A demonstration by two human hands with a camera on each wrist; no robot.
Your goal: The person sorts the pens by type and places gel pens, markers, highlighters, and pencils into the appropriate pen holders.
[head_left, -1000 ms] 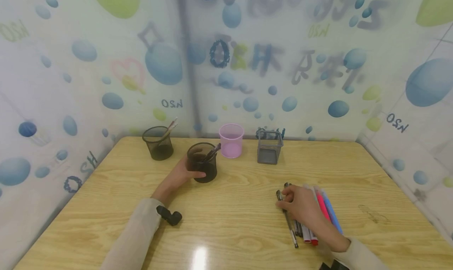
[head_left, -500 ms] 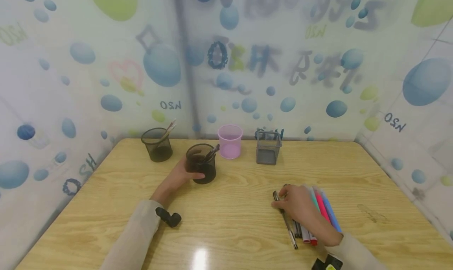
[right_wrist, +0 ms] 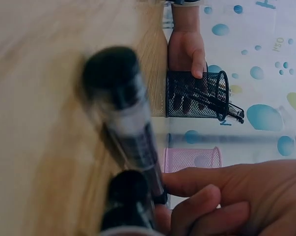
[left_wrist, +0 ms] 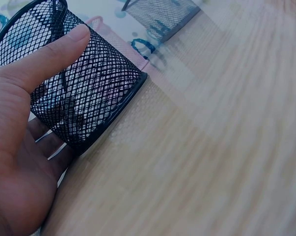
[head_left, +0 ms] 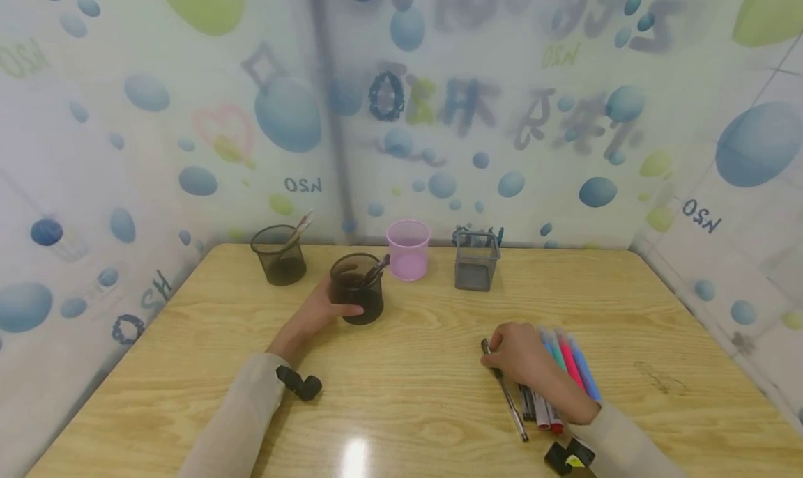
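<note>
My left hand (head_left: 321, 306) grips a black mesh pen cup (head_left: 371, 302) with its thumb across the front and the other fingers behind. Dark pens (head_left: 376, 270) lean out of this cup. On the right of the table, my right hand (head_left: 528, 358) pinches the upper part of a black-capped pen with a clear barrel (head_left: 507, 396). In the right wrist view the pen (right_wrist: 133, 128) looms close to the camera, blurred, with the thumb at its side. Several more pens and markers lie partly under the hand, among them a pink marker (head_left: 569, 361) and a blue marker (head_left: 585, 370).
Along the wall stand a black mesh cup holding thin sticks (head_left: 280, 265), a pink mesh cup (head_left: 409, 251) and a square grey mesh holder (head_left: 475, 272). The wood-grain table (head_left: 426, 380) meets patterned walls at its back and sides.
My right hand has shifted slightly left, taking the pen's capped end with it, so the pen stands further from the other pens. The left hand keeps its hold on the cup.
</note>
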